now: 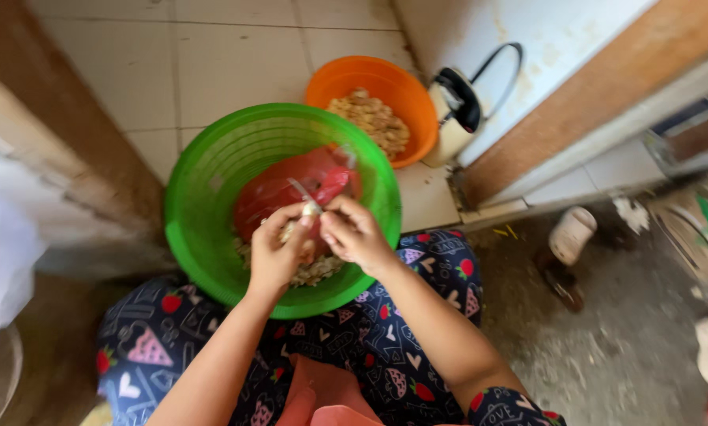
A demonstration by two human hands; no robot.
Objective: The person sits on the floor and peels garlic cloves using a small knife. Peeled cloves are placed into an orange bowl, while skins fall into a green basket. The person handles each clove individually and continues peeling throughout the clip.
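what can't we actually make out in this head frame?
- Small pale piece pinched between the left hand and right hand: mostly covered by fingers, too small to identify.
- Thin blade-like item above it: blurred, handle hidden.
- Heap in the green basket: partly covered by both hands and the red bag.
- Contents of the orange bowl: too blurred to name.
- Items at the right edge: cut off, blurred.
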